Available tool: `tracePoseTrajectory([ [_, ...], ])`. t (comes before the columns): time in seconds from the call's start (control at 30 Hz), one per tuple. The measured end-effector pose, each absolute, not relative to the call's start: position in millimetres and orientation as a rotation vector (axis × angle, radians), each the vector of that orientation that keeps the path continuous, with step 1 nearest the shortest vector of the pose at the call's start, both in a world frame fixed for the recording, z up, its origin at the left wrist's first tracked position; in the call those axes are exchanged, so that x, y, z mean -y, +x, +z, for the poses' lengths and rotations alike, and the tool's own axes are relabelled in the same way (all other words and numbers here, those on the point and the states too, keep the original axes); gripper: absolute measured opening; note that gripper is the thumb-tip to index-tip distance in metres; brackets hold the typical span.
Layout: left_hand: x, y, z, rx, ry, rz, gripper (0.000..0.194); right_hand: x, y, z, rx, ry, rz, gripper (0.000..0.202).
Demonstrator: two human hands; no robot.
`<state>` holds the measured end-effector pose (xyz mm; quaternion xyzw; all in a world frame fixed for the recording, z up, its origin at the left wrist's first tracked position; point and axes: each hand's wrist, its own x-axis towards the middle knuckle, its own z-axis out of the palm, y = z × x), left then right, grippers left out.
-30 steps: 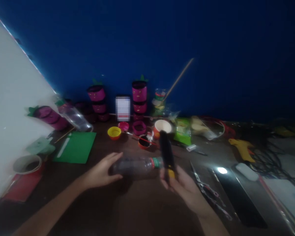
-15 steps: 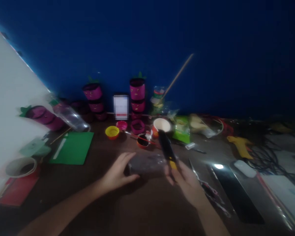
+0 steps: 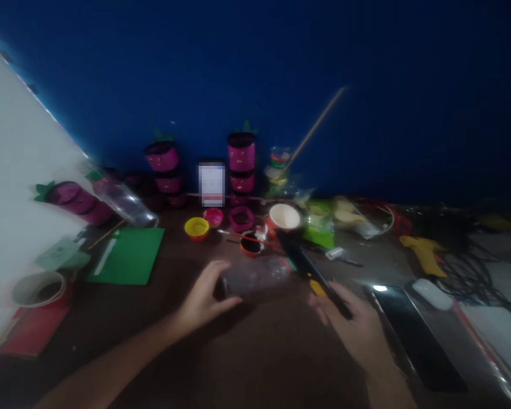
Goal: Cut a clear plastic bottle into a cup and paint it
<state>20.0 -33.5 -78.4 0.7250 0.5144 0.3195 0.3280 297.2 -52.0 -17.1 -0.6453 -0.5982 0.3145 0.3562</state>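
A clear plastic bottle [image 3: 255, 275] lies on its side on the dark table, its neck end pointing right. At its left end is my left hand [image 3: 206, 292], thumb and fingers spread apart around that end. Whether they touch the bottle I cannot tell in the dim light. My right hand [image 3: 344, 315] is closed around a black-and-yellow utility knife [image 3: 300, 258], held slantwise just right of the bottle's neck. The knife's far end reaches up toward a white-lined bowl [image 3: 284, 217]. Blur hides whether its blade is out.
Behind the bottle stand a yellow cup [image 3: 196, 228], a dark paint pot [image 3: 251, 244] and a paintbrush [image 3: 259, 238]. Purple stacked planters [image 3: 242, 156] line the wall. Green card [image 3: 128, 258] lies left; a phone [image 3: 417, 335] and yellow glue gun [image 3: 423, 253] lie right.
My right hand has drawn back rightward and down with the utility knife, which is now tilted more and uncovers the bottle's neck end. My left hand has hardly moved.
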Motion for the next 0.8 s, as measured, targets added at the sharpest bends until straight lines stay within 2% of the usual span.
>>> tracePoseTrajectory([
  [0.23,35.9,21.2,-88.0,-1.35,1.955,0.94,0.061,70.5,303.8,-3.7,1.551,-1.746,0.444,0.031],
  [0.5,37.6,23.6,-87.1,-1.35,1.951,0.948,0.058,88.0,300.1,-7.4,1.868,-1.588,0.054,0.032],
  [0.8,37.0,24.0,-86.9,-1.329,1.973,0.951,0.057,98.9,282.2,-1.8,2.136,-1.324,0.065,0.039],
])
